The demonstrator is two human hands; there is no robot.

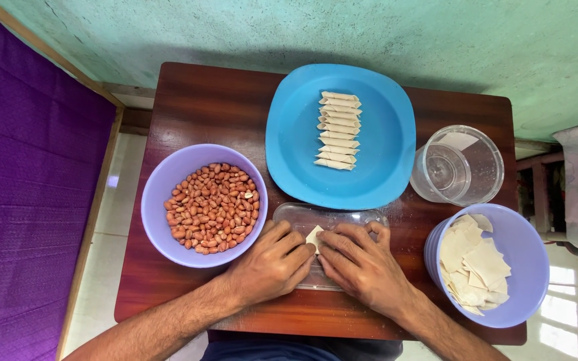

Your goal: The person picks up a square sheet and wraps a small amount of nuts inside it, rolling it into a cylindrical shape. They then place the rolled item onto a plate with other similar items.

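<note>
Both hands met over a clear tray at the near edge of the tabletop (195,107). Left hand (272,264) and right hand (362,264) lay knuckles up, fingertips drawn together on a small pale dough piece (314,235), pinching it between them. That piece sat on the clear tray (302,212), mostly hidden under the fingers.

Just left of the tray stood a lavender bowl (162,180) filled with red-skinned peanuts (212,207). Beyond the tray lay a blue plate (289,134); a neat column of folded dough pieces (337,130) ran down its middle, each touching the next. Right of the plate stood a clear round container (459,167), tilted toward the camera, contents not discernible. Near the right forearm sat a second lavender bowl (530,254) holding loose flat dough squares (473,264), stacked unevenly. Dark brown wood showed between all items.
</note>
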